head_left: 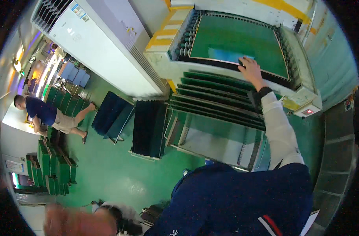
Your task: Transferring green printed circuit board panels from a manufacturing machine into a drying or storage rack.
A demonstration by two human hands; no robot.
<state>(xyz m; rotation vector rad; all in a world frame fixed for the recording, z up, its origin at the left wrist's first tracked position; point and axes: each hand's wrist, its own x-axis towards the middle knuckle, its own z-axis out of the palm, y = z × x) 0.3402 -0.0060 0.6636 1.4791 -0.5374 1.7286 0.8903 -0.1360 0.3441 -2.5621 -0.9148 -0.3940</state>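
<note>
A large, flat green panel [234, 37] with a thin pale edge lies on the roller bed of a machine at the upper right. My right hand [251, 70] is at its near edge, fingers bent over the rim; a small dark patch shows at the fingertips. A dark band circles that wrist, below a white sleeve. Down at the lower left, my left hand [79, 221] is smeared by motion, its fingers unreadable, with a dark band at the wrist. Just below the machine, several green panels [219, 94] stand spaced apart in a rack [211, 151].
Black rollers [184, 45] line the bed's sides. Two racks of dark panels [148, 128] [112, 116] stand left of my rack, on green floor. A tall white cabinet unit [104, 47] borders the machine. Another person [49, 112] bends near stacked green panels [49, 165] at far left.
</note>
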